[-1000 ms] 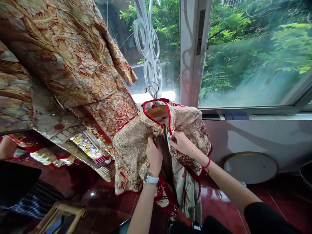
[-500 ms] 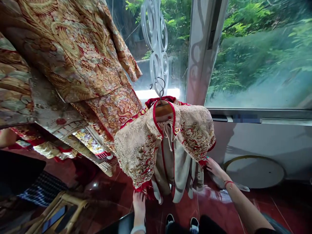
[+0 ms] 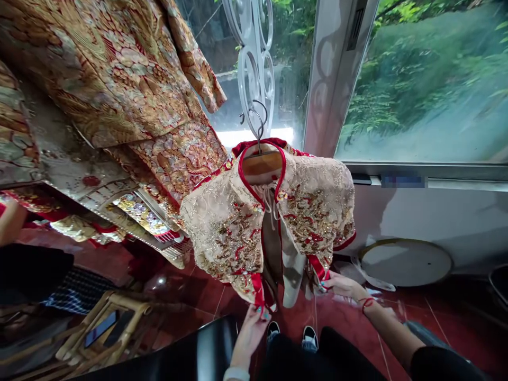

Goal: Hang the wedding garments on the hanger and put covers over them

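Observation:
In front of me a cream jacket (image 3: 222,227) with red trim and gold beading hangs by a wire hook (image 3: 259,127) from a white scrollwork stand (image 3: 254,74). Its front edges hang apart, with pale lining and a drawstring showing inside the collar. My left hand (image 3: 254,323) pinches the lower hem at its red band, left of the opening. On the other side of the opening, my right hand (image 3: 342,286) grips the jacket's other lower front corner, fingertips closed on the cloth. A wooden hanger (image 3: 262,165) shows inside the neck.
Patterned gold-and-red robes (image 3: 130,79) hang close on the left. Below them stands a bamboo stool (image 3: 130,317) with a phone (image 3: 101,329). A person's arm (image 3: 11,222) shows at the far left. A round white board (image 3: 405,262) leans by the wall at right.
Both hands have shifted toward the middle, from the jacket's sleeve ends to its lower front corners. The front panels are now drawn closer together and spread forward.

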Action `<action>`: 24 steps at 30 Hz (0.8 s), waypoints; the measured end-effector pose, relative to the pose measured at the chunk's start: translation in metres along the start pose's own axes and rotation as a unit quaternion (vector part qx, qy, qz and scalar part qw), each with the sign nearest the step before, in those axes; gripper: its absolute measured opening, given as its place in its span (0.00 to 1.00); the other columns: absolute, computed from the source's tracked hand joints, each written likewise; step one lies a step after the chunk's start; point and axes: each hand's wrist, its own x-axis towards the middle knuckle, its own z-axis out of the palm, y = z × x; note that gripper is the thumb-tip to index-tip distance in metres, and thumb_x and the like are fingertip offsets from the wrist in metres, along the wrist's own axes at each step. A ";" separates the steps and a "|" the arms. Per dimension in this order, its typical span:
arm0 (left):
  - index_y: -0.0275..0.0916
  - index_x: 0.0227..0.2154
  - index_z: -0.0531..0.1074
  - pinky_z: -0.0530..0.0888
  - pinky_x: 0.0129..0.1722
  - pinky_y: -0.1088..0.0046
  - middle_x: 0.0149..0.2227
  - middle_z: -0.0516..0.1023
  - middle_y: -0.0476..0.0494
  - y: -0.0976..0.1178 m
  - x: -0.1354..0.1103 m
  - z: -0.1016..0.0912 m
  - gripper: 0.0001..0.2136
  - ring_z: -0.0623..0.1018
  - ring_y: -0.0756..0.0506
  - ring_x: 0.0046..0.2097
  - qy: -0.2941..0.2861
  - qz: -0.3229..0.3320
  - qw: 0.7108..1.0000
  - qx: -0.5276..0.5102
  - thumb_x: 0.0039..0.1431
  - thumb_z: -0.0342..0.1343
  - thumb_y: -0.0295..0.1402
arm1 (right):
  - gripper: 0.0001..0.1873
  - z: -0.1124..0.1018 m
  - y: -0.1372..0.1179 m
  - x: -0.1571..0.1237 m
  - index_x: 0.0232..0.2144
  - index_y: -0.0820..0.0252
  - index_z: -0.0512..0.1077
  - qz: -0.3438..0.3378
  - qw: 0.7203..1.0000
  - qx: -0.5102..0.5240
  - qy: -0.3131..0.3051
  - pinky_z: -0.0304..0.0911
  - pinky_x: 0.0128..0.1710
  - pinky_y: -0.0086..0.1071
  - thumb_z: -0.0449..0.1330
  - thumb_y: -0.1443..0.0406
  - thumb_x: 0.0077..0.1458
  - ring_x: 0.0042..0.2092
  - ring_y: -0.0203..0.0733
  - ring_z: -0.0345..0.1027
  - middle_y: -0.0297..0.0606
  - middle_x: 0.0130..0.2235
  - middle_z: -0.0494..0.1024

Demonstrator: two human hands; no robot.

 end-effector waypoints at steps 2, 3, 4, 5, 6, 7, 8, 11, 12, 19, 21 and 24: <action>0.36 0.23 0.71 0.68 0.31 0.74 0.20 0.70 0.50 -0.012 -0.013 0.035 0.14 0.70 0.52 0.26 -0.095 -0.020 0.994 0.045 0.39 0.73 0.32 | 0.21 0.039 0.009 0.000 0.23 0.62 0.71 -0.012 0.999 -0.014 -0.038 0.63 0.26 0.30 0.76 0.62 0.26 0.23 0.36 0.66 0.34 0.23 0.75; 0.36 0.22 0.71 0.67 0.30 0.73 0.20 0.71 0.49 -0.016 -0.019 0.051 0.15 0.70 0.51 0.25 -0.120 -0.023 0.990 0.066 0.39 0.74 0.34 | 0.21 0.059 0.011 -0.001 0.25 0.62 0.72 -0.028 0.998 -0.015 -0.052 0.62 0.26 0.31 0.76 0.60 0.28 0.22 0.36 0.66 0.33 0.22 0.75; 0.36 0.22 0.72 0.67 0.30 0.73 0.21 0.72 0.48 -0.019 -0.025 0.064 0.15 0.71 0.51 0.26 -0.121 -0.018 0.990 0.075 0.40 0.74 0.36 | 0.21 0.077 0.013 -0.004 0.26 0.61 0.72 -0.052 0.997 -0.013 -0.057 0.63 0.26 0.31 0.75 0.58 0.30 0.23 0.36 0.66 0.32 0.23 0.75; 0.36 0.23 0.72 0.67 0.31 0.73 0.23 0.74 0.48 -0.023 -0.029 0.076 0.16 0.71 0.51 0.27 -0.100 -0.008 0.992 0.070 0.39 0.74 0.36 | 0.22 0.094 0.014 -0.008 0.28 0.60 0.73 -0.078 0.995 -0.006 -0.055 0.64 0.28 0.32 0.75 0.57 0.32 0.24 0.36 0.67 0.32 0.23 0.75; 0.37 0.24 0.73 0.68 0.31 0.73 0.24 0.75 0.48 -0.027 -0.033 0.085 0.16 0.72 0.51 0.28 -0.064 0.003 0.996 0.055 0.37 0.74 0.37 | 0.22 0.107 0.014 -0.013 0.30 0.59 0.73 -0.101 0.994 0.002 -0.046 0.66 0.31 0.33 0.75 0.57 0.33 0.26 0.37 0.68 0.31 0.24 0.75; 0.37 0.26 0.74 0.68 0.32 0.73 0.26 0.76 0.49 -0.031 -0.036 0.091 0.17 0.73 0.51 0.28 -0.027 0.010 0.999 0.039 0.36 0.75 0.37 | 0.24 0.118 0.014 -0.019 0.32 0.58 0.73 -0.117 0.992 0.009 -0.037 0.67 0.33 0.34 0.76 0.58 0.32 0.28 0.39 0.70 0.32 0.26 0.76; 0.37 0.26 0.74 0.69 0.33 0.73 0.27 0.77 0.49 -0.034 -0.038 0.095 0.18 0.73 0.50 0.29 0.001 0.013 1.000 0.028 0.35 0.75 0.37 | 0.25 0.126 0.014 -0.024 0.33 0.58 0.73 -0.128 0.991 0.010 -0.032 0.67 0.36 0.35 0.76 0.58 0.31 0.31 0.40 0.71 0.33 0.28 0.78; 0.36 0.28 0.75 0.71 0.37 0.71 0.30 0.79 0.46 -0.040 -0.043 0.099 0.17 0.75 0.48 0.33 0.026 0.020 0.998 0.044 0.36 0.75 0.37 | 0.24 0.136 0.013 -0.038 0.32 0.60 0.73 -0.138 0.990 -0.007 -0.027 0.67 0.39 0.35 0.76 0.58 0.33 0.34 0.41 0.72 0.36 0.31 0.79; 0.36 0.28 0.76 0.71 0.40 0.70 0.32 0.80 0.45 -0.040 -0.044 0.099 0.17 0.76 0.48 0.35 0.032 0.028 0.998 0.051 0.36 0.75 0.36 | 0.23 0.137 0.014 -0.041 0.32 0.60 0.73 -0.142 0.990 -0.011 -0.019 0.67 0.39 0.35 0.76 0.57 0.35 0.34 0.41 0.72 0.37 0.32 0.79; 0.36 0.26 0.73 0.67 0.30 0.74 0.26 0.74 0.50 -0.035 -0.047 0.091 0.22 0.69 0.53 0.26 0.049 0.037 0.998 0.023 0.30 0.76 0.40 | 0.23 0.143 0.018 -0.054 0.34 0.58 0.70 -0.189 0.978 -0.039 0.080 0.68 0.36 0.35 0.73 0.54 0.41 0.32 0.41 0.71 0.35 0.31 0.77; 0.36 0.27 0.72 0.65 0.29 0.75 0.26 0.73 0.51 -0.034 -0.046 0.088 0.22 0.67 0.55 0.25 0.049 0.045 0.997 0.036 0.31 0.75 0.41 | 0.21 0.148 0.017 -0.056 0.32 0.58 0.69 -0.185 0.978 -0.049 0.077 0.67 0.33 0.34 0.71 0.52 0.43 0.30 0.40 0.70 0.34 0.28 0.76; 0.37 0.28 0.70 0.62 0.26 0.76 0.24 0.70 0.53 -0.033 -0.041 0.085 0.22 0.65 0.56 0.24 0.057 0.060 0.994 0.078 0.35 0.73 0.43 | 0.23 0.156 0.015 -0.056 0.28 0.57 0.67 -0.192 0.977 -0.044 0.080 0.66 0.30 0.32 0.71 0.49 0.41 0.27 0.38 0.68 0.32 0.24 0.73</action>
